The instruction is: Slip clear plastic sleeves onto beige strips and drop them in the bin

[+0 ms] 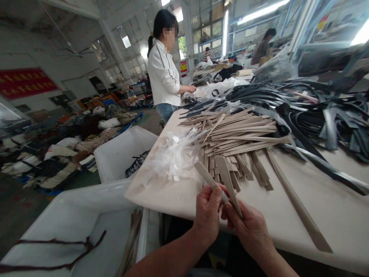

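Near the table's front edge, my left hand [206,215] is closed on a flat beige strip [204,173] that points up and left. Close beside it, my right hand [250,225] pinches a second, wider beige strip [223,169], whose rounded end points away from me. A small whitish piece [225,197] shows between the fingers of both hands; I cannot make out what it is. Just beyond the hands lies a pile of similar beige strips [245,132]. One long beige strip [300,200] rests alone on the right. Crumpled clear plastic film [175,154] lies left of the pile.
Black strips [317,111] are heaped at the right back of the table [161,200]. White bins [72,204] stand to the left, the nearer one holding beige strips. A co-worker in a white jacket [163,73] stands at the far left side of the table.
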### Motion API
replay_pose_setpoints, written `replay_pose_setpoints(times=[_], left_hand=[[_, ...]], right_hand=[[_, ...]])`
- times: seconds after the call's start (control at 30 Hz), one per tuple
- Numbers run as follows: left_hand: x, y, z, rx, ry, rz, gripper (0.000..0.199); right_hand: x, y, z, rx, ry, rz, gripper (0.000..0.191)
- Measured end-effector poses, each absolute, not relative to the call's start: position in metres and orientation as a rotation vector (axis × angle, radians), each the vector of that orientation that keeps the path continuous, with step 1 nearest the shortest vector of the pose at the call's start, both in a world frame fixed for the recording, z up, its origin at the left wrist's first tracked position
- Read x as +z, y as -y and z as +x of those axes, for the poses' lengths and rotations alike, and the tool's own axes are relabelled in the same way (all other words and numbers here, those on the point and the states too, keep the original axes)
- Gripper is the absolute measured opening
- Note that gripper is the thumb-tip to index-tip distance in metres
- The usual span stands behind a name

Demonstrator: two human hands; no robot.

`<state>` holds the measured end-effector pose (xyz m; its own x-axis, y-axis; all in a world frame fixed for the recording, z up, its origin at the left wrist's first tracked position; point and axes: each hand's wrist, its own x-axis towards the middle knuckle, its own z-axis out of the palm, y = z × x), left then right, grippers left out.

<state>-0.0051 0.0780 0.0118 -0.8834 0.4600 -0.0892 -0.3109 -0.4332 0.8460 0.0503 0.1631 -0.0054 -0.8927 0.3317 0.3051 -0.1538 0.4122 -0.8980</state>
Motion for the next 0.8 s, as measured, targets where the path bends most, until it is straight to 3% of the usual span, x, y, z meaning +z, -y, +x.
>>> replay_pose_setpoints(times=[0.13,0.23,0.33,0.4,0.53,0.8], left_hand=[[0.024,-0.061,-0.008,2.332,-1.321,0.231,0.030],[0.048,-0.013,-0.032,2.542,-1.415,0.231,0.027],[0.074,0.070,-0.071,2.902,-1.800,0.146,0.028],[0.082,0.131,-0.092,2.933,-2.145,-0.002,0.018],[0.067,0.226,-0.101,2.631,-2.552,-0.549,0.022],[-0.013,0.323,-0.066,2.080,-2.413,-1.413,0.023]], right_hand=[[0.007,-0.155,0.048,1.499,2.312,-0.069,0.038],[0.019,-0.166,0.049,1.489,2.373,-0.043,0.035],[0.028,-0.195,0.049,1.449,2.376,-0.269,0.041],[0.030,-0.218,0.048,1.286,2.506,-0.400,0.049],[0.021,-0.243,0.041,0.868,2.854,-0.454,0.050],[-0.009,-0.227,0.038,0.838,2.992,-0.557,0.041]])
